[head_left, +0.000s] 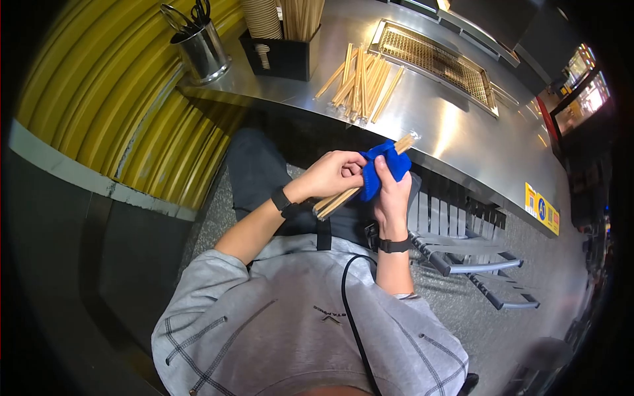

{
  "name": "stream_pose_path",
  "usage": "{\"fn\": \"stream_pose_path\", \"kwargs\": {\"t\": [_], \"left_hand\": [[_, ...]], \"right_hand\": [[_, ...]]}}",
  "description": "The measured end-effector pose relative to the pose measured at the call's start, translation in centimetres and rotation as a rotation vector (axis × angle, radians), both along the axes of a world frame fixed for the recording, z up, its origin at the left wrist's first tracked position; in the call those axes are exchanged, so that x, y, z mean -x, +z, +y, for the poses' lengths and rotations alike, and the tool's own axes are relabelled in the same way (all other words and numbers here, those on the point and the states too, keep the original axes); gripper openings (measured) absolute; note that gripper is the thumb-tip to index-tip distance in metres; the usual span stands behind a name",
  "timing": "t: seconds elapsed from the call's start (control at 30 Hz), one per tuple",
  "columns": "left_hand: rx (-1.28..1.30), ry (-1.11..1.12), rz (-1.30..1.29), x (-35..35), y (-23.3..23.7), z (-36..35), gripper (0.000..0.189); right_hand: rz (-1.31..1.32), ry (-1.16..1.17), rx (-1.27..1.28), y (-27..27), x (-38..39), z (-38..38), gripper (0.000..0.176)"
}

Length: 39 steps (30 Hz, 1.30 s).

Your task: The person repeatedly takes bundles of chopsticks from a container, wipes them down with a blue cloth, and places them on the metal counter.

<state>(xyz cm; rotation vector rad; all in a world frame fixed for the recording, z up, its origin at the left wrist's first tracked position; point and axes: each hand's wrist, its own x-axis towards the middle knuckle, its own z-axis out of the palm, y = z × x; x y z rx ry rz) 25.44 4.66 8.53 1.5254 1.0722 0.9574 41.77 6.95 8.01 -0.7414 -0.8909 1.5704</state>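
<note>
A bundle of wrapped chopsticks (335, 202) lies slantwise between my hands in front of my lap, with a blue cloth (374, 179) wrapped around its middle. Clear plastic shows at the bundle's upper right end. My right hand (393, 193) is closed around the cloth and bundle, thumb pressed on top. On the other side, my left hand (335, 173) has its fingers curled in at the cloth's edge, pinching it. Its fingertips are partly hidden. More wrapped chopsticks (360, 82) lie in a loose pile on the steel counter (429, 119), just beyond my hands.
A black holder (281, 58) with stacked paper cups (261, 20) and wooden sticks (302, 18) stands back left. Beside it is a metal canister (201, 53) with scissors. A grated tray (436, 63) is set into the counter. Grey metal racks (462, 254) stand below right.
</note>
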Motion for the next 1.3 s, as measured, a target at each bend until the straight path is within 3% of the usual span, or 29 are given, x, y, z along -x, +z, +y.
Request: {"fn": "stream_pose_path", "kwargs": {"t": [0.1, 0.17, 0.27, 0.4, 0.47, 0.57, 0.67, 0.73, 0.87, 1.2, 1.3], "left_hand": [[0.045, 0.039, -0.074, -0.2, -0.6, -0.1, 0.019], [0.109, 0.005, -0.032, 0.3, -1.2, 0.1, 0.029], [0.111, -0.093, -0.085, 0.7, -0.9, 0.5, 0.031], [-0.021, 0.103, -0.066, -0.6, 0.0, 1.2, 0.031], [-0.045, 0.145, -0.084, -1.6, -0.1, 1.3, 0.026], [-0.139, 0.172, 0.082, -1.5, -0.5, 1.0, 0.023], [0.011, 0.120, 0.036, -1.2, 0.1, -0.5, 0.026], [-0.047, 0.124, 0.082, -1.3, 0.3, -0.9, 0.028], [-0.027, 0.094, 0.188, -0.9, 1.6, -1.4, 0.033], [0.062, 0.040, 0.088, -1.1, 1.5, -1.8, 0.035], [0.081, 0.046, -0.066, -1.5, 1.6, -1.7, 0.036]], "right_hand": [[0.105, -0.185, -0.048, 0.1, -0.5, 1.0, 0.025], [0.182, -0.295, -0.066, 0.4, -1.9, 2.3, 0.021], [0.290, -0.286, -0.110, 1.8, -3.2, 3.2, 0.025], [0.356, -0.163, -0.101, 2.8, -1.7, 1.5, 0.030], [0.195, -0.066, -0.091, 2.2, 0.1, 0.0, 0.032], [0.170, -0.104, -0.081, 1.1, 2.3, -1.2, 0.026], [0.144, -0.058, -0.017, 0.8, 1.6, -1.1, 0.022], [0.165, -0.031, 0.010, 1.7, 1.2, -0.9, 0.020], [0.123, -0.209, -0.079, 2.6, -0.9, 1.7, 0.019], [0.265, -0.398, -0.121, 3.8, -6.9, 6.3, 0.032], [0.415, -0.259, -0.092, 3.5, -6.0, 5.0, 0.047]]}}
